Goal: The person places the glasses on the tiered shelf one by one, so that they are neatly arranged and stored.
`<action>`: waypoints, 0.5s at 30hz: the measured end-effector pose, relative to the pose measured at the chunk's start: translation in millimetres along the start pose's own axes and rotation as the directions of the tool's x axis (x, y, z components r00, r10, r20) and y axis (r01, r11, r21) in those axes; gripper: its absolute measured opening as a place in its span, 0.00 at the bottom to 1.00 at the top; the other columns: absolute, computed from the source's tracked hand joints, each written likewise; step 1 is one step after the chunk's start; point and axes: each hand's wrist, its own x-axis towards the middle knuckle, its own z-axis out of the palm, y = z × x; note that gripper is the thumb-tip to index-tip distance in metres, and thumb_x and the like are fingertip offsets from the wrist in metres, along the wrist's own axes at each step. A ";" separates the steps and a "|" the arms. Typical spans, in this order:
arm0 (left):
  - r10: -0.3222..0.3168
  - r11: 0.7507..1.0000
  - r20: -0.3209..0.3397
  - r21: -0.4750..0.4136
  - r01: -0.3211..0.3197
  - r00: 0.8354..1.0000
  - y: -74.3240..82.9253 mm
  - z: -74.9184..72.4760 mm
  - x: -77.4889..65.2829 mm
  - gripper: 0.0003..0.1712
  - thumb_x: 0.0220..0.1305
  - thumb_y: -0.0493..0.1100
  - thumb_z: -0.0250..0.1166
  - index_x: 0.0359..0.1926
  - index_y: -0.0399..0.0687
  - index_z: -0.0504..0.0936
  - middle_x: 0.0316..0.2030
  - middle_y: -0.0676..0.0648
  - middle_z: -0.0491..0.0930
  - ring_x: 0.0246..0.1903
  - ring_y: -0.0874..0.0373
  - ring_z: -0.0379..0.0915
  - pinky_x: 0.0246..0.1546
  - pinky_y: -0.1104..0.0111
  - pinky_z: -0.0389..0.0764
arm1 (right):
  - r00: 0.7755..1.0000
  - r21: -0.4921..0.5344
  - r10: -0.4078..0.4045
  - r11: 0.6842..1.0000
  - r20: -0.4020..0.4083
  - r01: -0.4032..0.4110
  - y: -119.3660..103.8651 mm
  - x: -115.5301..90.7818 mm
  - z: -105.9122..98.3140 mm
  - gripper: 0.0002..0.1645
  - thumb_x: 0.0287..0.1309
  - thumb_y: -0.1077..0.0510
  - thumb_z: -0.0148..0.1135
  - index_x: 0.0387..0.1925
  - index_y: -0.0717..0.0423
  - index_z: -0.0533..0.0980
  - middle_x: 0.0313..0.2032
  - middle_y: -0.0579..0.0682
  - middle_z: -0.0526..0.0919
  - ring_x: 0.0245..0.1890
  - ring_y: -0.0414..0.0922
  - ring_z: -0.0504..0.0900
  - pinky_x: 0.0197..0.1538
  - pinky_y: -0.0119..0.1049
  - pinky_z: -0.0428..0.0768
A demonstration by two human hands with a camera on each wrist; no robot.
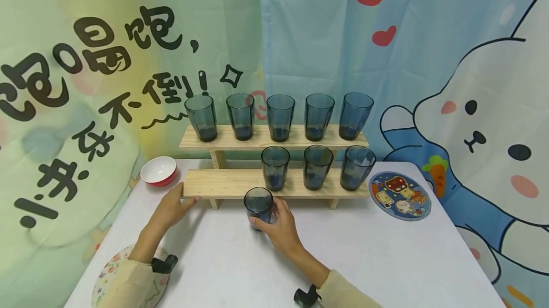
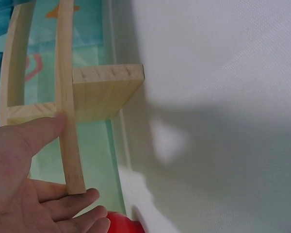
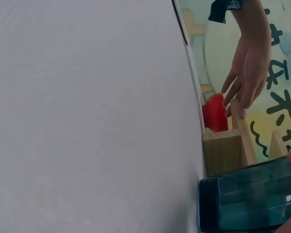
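Observation:
My right hand [image 1: 283, 231] grips a blue-tinted drinking glass [image 1: 258, 203] upright, thumb and fingers on its sides, in front of a two-tier wooden shelf [image 1: 223, 184]. In the right wrist view the glass [image 3: 252, 199] lies across the lower right corner; whether its base touches the table cannot be told. At the shelf's left end, my left hand [image 1: 171, 210] holds the lower board. Its thumb presses the board's edge [image 2: 68, 150] while the fingers bend beside the end. Three matching glasses [image 1: 315, 167] stand on the lower tier's right part, and several more [image 1: 280, 117] line the upper tier.
A red bowl with a white inside [image 1: 158, 170] sits by the shelf's left end. On the right lies a round blue mat with cartoon figures [image 1: 401, 196]. A floral round mat [image 1: 160, 282] is partly under the left forearm. Behind hangs a printed curtain [image 1: 300, 26].

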 end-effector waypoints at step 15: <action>0.000 1.000 0.005 -0.004 0.000 1.000 -2.1 0.5 0.7 0.40 0.76 0.48 0.65 0.72 0.22 0.62 0.68 0.21 0.70 0.71 0.24 0.63 0.69 0.35 0.67 | 0.998 -0.015 -0.033 0.999 0.056 0.034 -34.2 0.9 -3.7 0.48 0.54 0.51 0.83 0.72 0.58 0.69 0.64 0.54 0.74 0.70 0.54 0.75 0.74 0.47 0.72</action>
